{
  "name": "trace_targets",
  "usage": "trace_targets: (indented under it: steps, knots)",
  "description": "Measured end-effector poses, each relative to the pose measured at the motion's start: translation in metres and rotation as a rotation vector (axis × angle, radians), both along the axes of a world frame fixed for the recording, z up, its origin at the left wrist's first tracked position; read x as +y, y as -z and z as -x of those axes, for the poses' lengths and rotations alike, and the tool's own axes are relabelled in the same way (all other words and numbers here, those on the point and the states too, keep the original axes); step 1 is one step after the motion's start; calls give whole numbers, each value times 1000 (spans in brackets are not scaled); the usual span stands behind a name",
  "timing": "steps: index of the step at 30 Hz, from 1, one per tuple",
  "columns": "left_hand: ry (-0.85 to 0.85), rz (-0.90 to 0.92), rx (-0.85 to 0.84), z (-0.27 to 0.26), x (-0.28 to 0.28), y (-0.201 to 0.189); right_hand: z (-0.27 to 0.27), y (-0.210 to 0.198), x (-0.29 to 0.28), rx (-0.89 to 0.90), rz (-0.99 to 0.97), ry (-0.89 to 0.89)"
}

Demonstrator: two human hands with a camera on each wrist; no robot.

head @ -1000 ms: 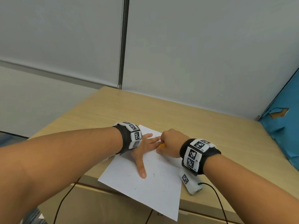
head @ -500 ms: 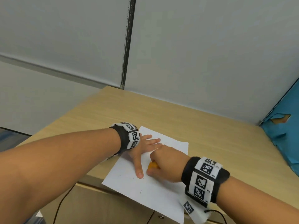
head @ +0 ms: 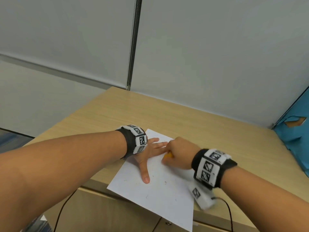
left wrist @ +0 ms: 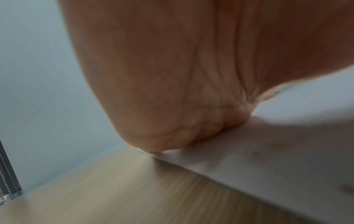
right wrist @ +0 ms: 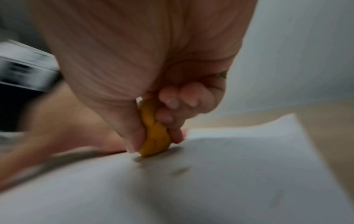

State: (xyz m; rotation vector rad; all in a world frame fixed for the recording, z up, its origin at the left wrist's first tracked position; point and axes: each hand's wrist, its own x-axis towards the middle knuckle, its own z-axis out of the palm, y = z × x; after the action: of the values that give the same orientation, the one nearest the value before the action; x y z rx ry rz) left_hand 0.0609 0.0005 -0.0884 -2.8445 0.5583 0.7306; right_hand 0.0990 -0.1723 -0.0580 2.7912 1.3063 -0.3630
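My right hand (head: 178, 153) clamps thumb and fingertips on the rounded yellow eraser (right wrist: 155, 136), edge down on the white paper sheet (head: 163, 190). My left hand (head: 148, 151), fingers spread flat at the eraser's nine o'clock, pins the sheet. Short, light strokes toward three o'clock should avoid creasing.

A small, worn orange-yellow eraser (right wrist: 154, 130) stands on end, its tip touching a white sheet of paper (head: 160, 190). The sheet lies flat, speckled with dark flecks, its near corner overhanging the desk (head: 217, 131).
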Motion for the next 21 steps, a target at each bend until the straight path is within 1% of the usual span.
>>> trace_targets:
  steps: [1, 2, 3, 6, 7, 8, 11, 12, 13, 14, 16, 17, 18, 20, 21]
  knots:
    - [-7, -9, -11, 1, 0, 2, -13, 0, 0, -42, -17, 76]
    - [-9, -21, -25, 1, -1, 2, -19, 1, 1, -67, -42, 109]
    - [1, -26, -29, 1, -1, 1, -16, 4, 3, -59, -53, 89]
    - [-25, -24, 13, -1, -2, 0, 25, 9, 2, 70, -20, -120]
    - [-31, -14, 21, -1, -2, -1, 30, 9, 2, 89, -21, -154]
    - [-19, -1, 15, 1, -4, -4, 26, 8, 2, 78, -31, -152]
    - [1, 15, -17, 10, -7, -12, -8, 0, 9, -31, -52, -1]
    - [-10, 9, -13, 13, -7, -14, -11, 1, 13, -61, -68, 5]
    - [-16, 10, 5, 12, -9, -15, -5, 5, 13, -43, -73, -10]
    - [-36, 15, 25, 9, -9, -14, 8, 7, 13, 3, -76, -68]
    - [-58, 12, 30, 7, -8, -14, 34, 10, 10, 136, -100, -181]
    - [-54, 35, 36, 8, -8, -14, 35, 9, 8, 172, -109, -185]
    - [-37, 67, 44, 10, -9, -15, 28, 7, 8, 145, -94, -160]
    - [-10, 90, 18, 15, -11, -16, 1, 0, 11, 1, -53, -24]
    - [4, 72, 3, 18, -13, -17, -7, 1, 11, -54, -48, 38]
